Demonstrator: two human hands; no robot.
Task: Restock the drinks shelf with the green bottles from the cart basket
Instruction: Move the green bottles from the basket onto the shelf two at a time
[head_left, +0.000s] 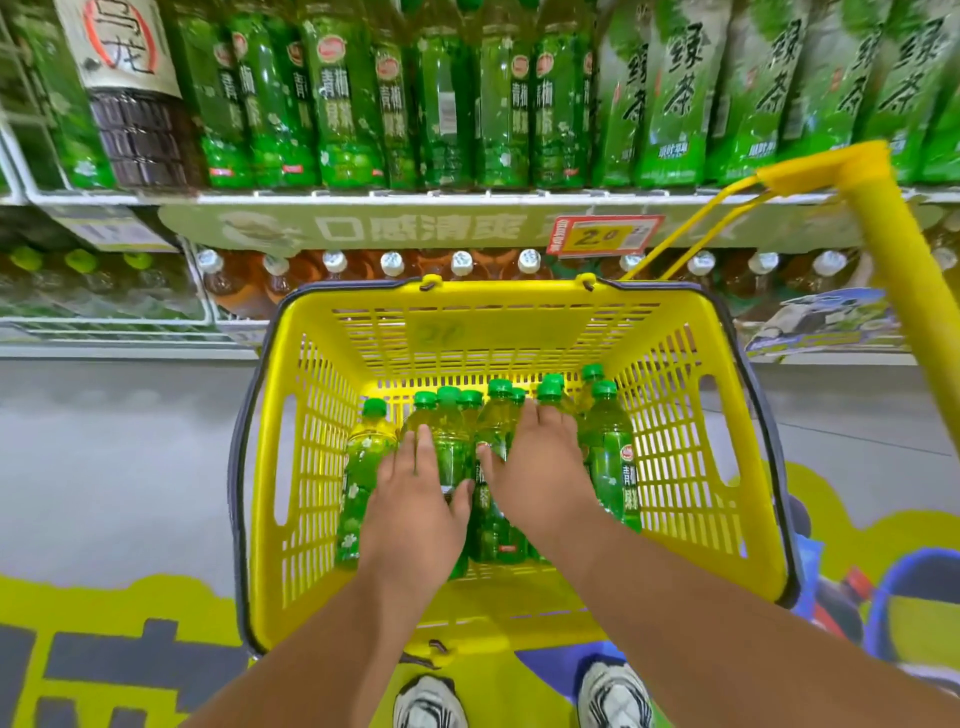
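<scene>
Fingers (423, 441) of left hand (415, 499) spread flat over green bottles (493, 431), gripping nothing; right hand (540, 467) likewise open (palms down). Bottles standing inside yellow basket (675, 415), below stocked shelf (363, 197).

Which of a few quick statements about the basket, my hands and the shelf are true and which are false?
1. Both hands reach into the yellow basket. True.
2. The left hand holds a bottle up at the shelf. False: it rests on the green bottles in the basket.
3. The bottles in the basket have green caps. True.
4. The price tag on the shelf edge is blue. False: it is red and yellow.
5. The right hand grips the cart handle. False: it lies over the bottles.
</scene>
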